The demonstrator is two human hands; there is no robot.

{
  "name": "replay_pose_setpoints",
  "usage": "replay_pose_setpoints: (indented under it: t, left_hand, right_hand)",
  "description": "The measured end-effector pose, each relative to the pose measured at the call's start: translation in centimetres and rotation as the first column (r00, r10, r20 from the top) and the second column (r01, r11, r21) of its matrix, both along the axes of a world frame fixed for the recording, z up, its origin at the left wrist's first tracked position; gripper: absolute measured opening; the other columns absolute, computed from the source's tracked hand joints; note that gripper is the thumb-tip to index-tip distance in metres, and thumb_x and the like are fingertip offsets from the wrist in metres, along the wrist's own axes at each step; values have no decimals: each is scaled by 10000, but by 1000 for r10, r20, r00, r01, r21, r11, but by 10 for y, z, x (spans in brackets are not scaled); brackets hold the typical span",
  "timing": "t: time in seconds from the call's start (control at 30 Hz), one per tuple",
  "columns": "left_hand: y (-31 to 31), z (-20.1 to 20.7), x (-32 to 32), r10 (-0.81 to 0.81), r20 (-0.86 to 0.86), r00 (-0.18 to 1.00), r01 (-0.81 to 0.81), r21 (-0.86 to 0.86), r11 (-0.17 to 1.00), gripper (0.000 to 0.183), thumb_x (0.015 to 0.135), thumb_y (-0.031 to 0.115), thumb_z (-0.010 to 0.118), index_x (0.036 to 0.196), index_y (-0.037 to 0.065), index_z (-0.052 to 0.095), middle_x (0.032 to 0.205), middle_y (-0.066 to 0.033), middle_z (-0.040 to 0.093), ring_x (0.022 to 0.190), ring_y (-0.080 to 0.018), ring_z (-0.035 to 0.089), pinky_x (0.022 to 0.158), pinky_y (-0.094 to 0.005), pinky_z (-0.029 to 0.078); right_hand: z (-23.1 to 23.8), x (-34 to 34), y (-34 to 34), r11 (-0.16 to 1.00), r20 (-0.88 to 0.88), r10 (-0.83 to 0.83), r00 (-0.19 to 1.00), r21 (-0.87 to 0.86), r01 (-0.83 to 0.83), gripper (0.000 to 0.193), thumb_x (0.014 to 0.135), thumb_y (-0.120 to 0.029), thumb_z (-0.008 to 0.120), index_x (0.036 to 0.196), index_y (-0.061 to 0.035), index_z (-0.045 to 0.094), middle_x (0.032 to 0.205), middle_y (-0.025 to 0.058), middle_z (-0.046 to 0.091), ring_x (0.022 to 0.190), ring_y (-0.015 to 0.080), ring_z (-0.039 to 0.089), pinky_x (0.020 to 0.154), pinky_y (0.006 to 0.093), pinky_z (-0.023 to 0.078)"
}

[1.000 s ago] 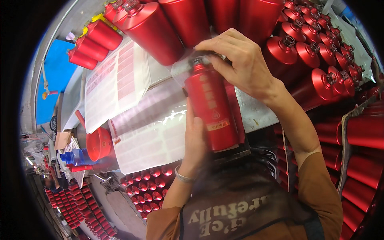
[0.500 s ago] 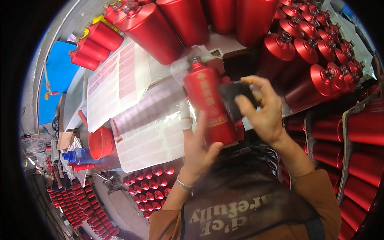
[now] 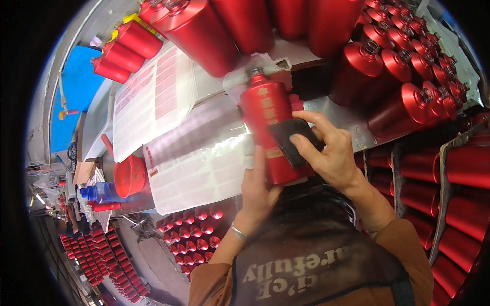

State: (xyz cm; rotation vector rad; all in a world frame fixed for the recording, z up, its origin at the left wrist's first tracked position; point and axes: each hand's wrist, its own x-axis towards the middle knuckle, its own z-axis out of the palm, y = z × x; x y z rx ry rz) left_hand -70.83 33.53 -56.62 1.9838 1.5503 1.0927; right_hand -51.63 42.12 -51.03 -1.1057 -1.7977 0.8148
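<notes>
A red bottle [image 3: 265, 104] with gold characters lies tilted in front of me, its clear threaded neck resting on a white padded support [image 3: 239, 81]. My right hand [image 3: 329, 153] grips a flat black pad [image 3: 293, 138] between thumb and fingers. The pad presses against the bottle's front and covers part of the lettering. At the lower left of the bottle, my left hand [image 3: 258, 191] steadies it, with fingers along its side and the thumb by its base. A white covering wraps one left finger. Some left fingertips are blurred.
Printed transfer sheets [image 3: 199, 163] lie left of the bottle. Large red bottles [image 3: 201, 35] stand beyond it, and more crowd the right [image 3: 357, 66]. A red pan [image 3: 128, 176] and a blue bottle [image 3: 102, 193] sit far left. Racked red bottles [image 3: 467, 199] fill the right side.
My right hand has brought the black pad leftward and down onto the bottle's face. My left hand has drawn closer around the bottle's lower end. The view has shifted slightly.
</notes>
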Motion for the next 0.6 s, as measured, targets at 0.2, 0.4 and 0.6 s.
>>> replay_pose_setpoints:
  t: [0.2, 0.4, 0.6]
  left_hand:
    - [0, -1, -15, -49, 143, 989, 61, -83, 995, 985, 793, 96, 838, 1577, -34, 256, 1556, -277, 394, 1417, -403, 437, 1152, -447, 372]
    - [24, 20, -120, 364, -54, 930, -356, 112, 928, 854, 802, 53, 769, 1547, -5, 356, 1567, -234, 411, 1472, -379, 368, 1205, -459, 299]
    - [111, 50, -326, 765, -275, 582, -683, 344, 644, 692, 973, 378, 652, 1502, -8, 428, 1537, -324, 371, 1413, -459, 394, 1153, -475, 344]
  right_hand:
    - [-35, 22, 45, 906, -330, -303, 894, -389, 163, 322, 1005, -173, 625, 1298, -39, 641, 847, -30, 648, 687, 0, 510, 561, 180, 401]
    - [-54, 26, 36, 921, -360, -269, 893, -366, 130, 319, 1009, -148, 603, 1313, -53, 631, 792, -72, 589, 630, -10, 453, 534, 174, 349]
    - [-52, 17, 40, 891, -294, -273, 916, -436, 126, 344, 1026, -127, 565, 1346, -4, 584, 1018, -22, 639, 774, 9, 531, 653, 161, 412]
